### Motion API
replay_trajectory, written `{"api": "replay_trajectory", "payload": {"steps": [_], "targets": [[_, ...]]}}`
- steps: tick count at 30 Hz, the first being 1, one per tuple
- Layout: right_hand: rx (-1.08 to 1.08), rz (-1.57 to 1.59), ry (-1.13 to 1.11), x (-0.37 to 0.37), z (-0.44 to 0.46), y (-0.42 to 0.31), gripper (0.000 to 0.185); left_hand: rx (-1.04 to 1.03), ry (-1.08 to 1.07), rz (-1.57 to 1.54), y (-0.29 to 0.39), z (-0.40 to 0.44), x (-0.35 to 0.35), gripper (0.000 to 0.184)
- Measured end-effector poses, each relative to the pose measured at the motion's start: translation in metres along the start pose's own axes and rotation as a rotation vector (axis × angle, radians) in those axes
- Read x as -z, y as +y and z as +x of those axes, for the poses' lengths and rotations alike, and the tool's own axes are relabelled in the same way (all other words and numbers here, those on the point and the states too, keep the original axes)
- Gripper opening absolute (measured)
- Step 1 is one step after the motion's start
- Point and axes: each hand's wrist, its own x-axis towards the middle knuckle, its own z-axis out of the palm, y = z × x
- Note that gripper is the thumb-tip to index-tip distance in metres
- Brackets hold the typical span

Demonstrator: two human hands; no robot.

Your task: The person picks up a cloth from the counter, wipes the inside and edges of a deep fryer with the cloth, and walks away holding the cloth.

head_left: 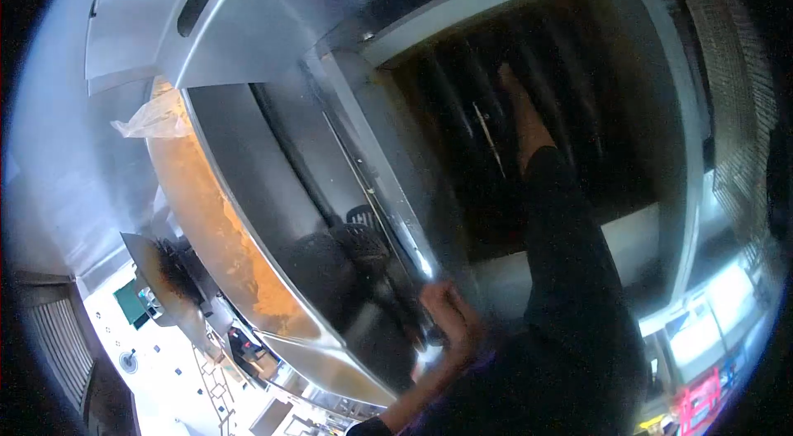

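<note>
My right hand point(527, 118) reaches deep into a dark, framed metal cavity point(611, 163), with the dark-sleeved arm stretched out behind it. Its fingers look extended toward the dark, ridged inner surface; poor light hides whether they touch it. A thin pale streak point(489, 139) shows beside this hand. Lower down, my left hand point(453, 316) is closed beside the cavity's metal frame point(388, 172). Its fingers are curled, and what they grip cannot be made out.
Left of the frame runs a steel recess with a dark grate-like piece point(363, 225). Beyond it are an orange-lit panel point(248, 246) and a clear plastic bag point(157, 118). A patterned tile floor point(165, 386) and a pink-red rack point(700, 399) appear at the lower edges.
</note>
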Motion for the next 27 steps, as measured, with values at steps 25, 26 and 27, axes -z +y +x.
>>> {"api": "replay_trajectory", "payload": {"steps": [25, 26, 27], "targets": [[-0.212, 0.309, -0.067, 0.025, -0.156, 0.007, 0.064, 0.068, 0.000, -0.007, 0.004, 0.005, -0.001, 0.018], [-0.211, 0.316, -0.073, 0.026, -0.153, 0.006, 0.065, 0.064, 0.012, -0.021, 0.006, 0.005, -0.001, 0.018], [-0.212, 0.326, -0.071, 0.027, -0.150, 0.004, 0.065, 0.060, 0.028, -0.038, 0.007, 0.005, -0.002, 0.019]]}}
